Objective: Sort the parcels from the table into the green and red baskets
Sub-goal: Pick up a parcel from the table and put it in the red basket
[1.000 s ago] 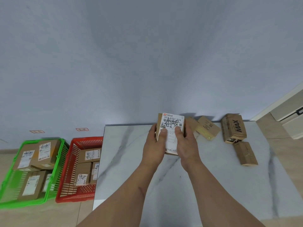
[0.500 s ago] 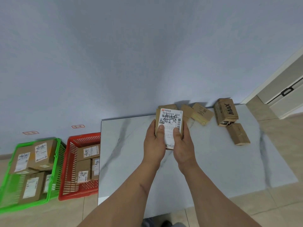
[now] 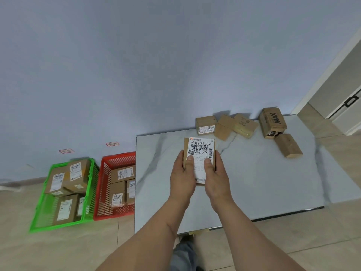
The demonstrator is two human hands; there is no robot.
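Note:
I hold a small brown parcel [image 3: 199,151] with a white shipping label above the marble table [image 3: 254,182]. My left hand [image 3: 182,178] grips its left side, thumb on the label. My right hand [image 3: 215,178] grips its right side, thumb on the label too. On the floor to the left stand the red basket [image 3: 104,184] and, further left, the green basket [image 3: 88,196], each with several labelled parcels inside. Several more brown parcels lie along the table's far edge, among them a labelled one [image 3: 206,125] and one printed MAX [image 3: 272,122].
Two small tags [image 3: 112,143] stick on the blue wall above the baskets. A white door or cabinet [image 3: 340,90] stands at the right. The floor is beige tile. My trouser leg [image 3: 183,253] shows below the table's near edge.
Both hands have drawn the parcel back toward me, away from the row at the far edge, uncovering the labelled parcel behind it. The view has stepped back and shifted, showing more floor.

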